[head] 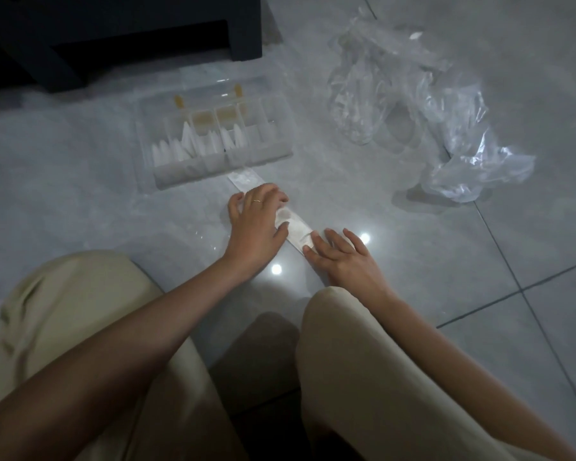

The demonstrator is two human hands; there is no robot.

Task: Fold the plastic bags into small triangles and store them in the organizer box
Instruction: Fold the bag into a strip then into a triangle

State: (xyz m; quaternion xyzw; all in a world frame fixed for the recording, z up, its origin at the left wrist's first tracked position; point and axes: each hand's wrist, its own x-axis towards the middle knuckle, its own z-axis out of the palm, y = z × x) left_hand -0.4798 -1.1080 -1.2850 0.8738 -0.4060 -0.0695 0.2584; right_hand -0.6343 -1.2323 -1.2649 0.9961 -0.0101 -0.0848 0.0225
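Grey glossy floor tiles [413, 261] fill pretty much the whole shot, with a couple of bright light spots [276, 269] reflecting off them near the middle. The person is sitting on the floor in beige trousers [363, 361], knees at the bottom of the frame.

Right in the centre there's a long narrow strip of folded clear plastic bag [296, 229] lying flat on the tiles, running diagonally from just below the box down toward the right knee. The left hand [255, 227], with a thin gold ring [256, 201] on one finger, lies palm-down over the upper half of the strip, fingers close together and slightly curved, thumb stuck out along the plastic. The right hand [345, 261] is on the lower end, fingers straight and a bit spread, tips pressing the strip down. No pinching going on, just flat pressing.

Above the hands, centre-left, sits the clear plastic organizer box with little compartments [193, 176], lid open, yellow latches [179, 101] at the back. Its middle row already has a bunch of small white folded triangles [188, 141] standing in it. The strip's far end almost touches the box's front edge.

Upper right has a loose crumpled pile of clear plastic bags [413, 104]. Upper left corner is some dark furniture [147, 24].
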